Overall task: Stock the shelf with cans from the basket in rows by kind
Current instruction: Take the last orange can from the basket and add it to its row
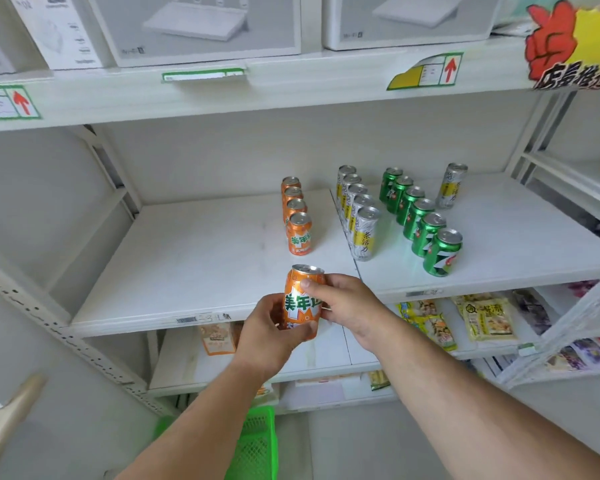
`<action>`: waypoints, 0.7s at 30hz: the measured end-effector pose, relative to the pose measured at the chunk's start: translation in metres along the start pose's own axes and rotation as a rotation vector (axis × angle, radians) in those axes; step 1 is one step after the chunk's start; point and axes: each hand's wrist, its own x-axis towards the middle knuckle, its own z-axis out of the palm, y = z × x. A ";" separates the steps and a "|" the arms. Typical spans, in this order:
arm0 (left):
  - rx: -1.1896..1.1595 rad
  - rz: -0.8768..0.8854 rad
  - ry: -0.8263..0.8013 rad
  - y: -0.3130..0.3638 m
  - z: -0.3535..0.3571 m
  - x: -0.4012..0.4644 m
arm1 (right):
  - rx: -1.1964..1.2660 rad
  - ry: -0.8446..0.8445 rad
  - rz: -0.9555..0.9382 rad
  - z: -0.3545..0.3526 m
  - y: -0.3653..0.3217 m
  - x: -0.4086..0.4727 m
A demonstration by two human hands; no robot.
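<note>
An orange can [302, 299] is held upright in front of the white shelf's [187, 265] front edge. My left hand [271, 330] grips its lower part and my right hand [343, 306] holds its upper right side. On the shelf stand three rows running front to back: several orange cans [299, 233], several silver-and-yellow cans [364, 233] and several green cans [442, 252]. One more silver-and-yellow can [451, 185] stands alone behind the green row. The green basket [257, 445] is on the floor below, mostly hidden by my left arm.
Above is a shelf with white boxes [201, 26] and price labels. The lower shelves hold snack packets [487, 320]. A red-and-yellow sign [568, 46] hangs at the top right. The shelf's left half is bare.
</note>
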 end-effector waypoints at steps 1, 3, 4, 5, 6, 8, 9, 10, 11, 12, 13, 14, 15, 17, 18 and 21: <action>0.002 0.000 0.004 0.002 0.009 0.002 | -0.002 -0.009 0.002 -0.008 0.000 0.003; 0.012 -0.005 0.010 0.005 0.021 0.006 | -0.004 -0.019 0.007 -0.022 0.001 0.009; 0.013 -0.008 0.012 0.005 0.026 0.008 | -0.004 -0.022 0.010 -0.027 0.002 0.012; 0.014 -0.011 0.011 0.005 0.030 0.011 | -0.004 -0.027 0.012 -0.032 0.003 0.016; 0.017 -0.017 0.011 0.005 0.033 0.015 | -0.003 -0.029 0.013 -0.035 0.005 0.019; 0.028 -0.031 0.008 0.003 0.037 0.024 | -0.003 -0.028 0.011 -0.041 0.007 0.027; 0.035 -0.034 0.007 0.001 0.039 0.029 | -0.002 -0.028 0.008 -0.043 0.008 0.032; 0.039 -0.036 0.006 -0.001 0.040 0.035 | -0.002 -0.026 0.004 -0.044 0.009 0.036; 0.040 -0.037 0.007 -0.004 0.041 0.041 | -0.007 -0.021 0.001 -0.046 0.009 0.041; 0.040 -0.035 0.008 -0.007 0.042 0.047 | -0.014 -0.017 -0.001 -0.047 0.010 0.045; 0.048 -0.030 0.009 -0.010 0.042 0.053 | -0.019 -0.014 -0.005 -0.047 0.010 0.049; 0.057 -0.024 0.008 -0.013 0.042 0.059 | -0.026 -0.011 -0.008 -0.047 0.009 0.053; 0.062 -0.017 0.009 -0.015 0.042 0.064 | -0.036 -0.010 -0.009 -0.046 0.009 0.058; 0.057 -0.008 0.007 -0.020 0.038 0.076 | -0.056 -0.024 -0.009 -0.042 0.006 0.067; 0.053 -0.006 0.005 -0.022 0.036 0.081 | -0.062 -0.035 -0.009 -0.040 0.004 0.072; 0.044 0.011 -0.007 -0.024 0.030 0.097 | -0.059 -0.046 -0.022 -0.034 0.000 0.085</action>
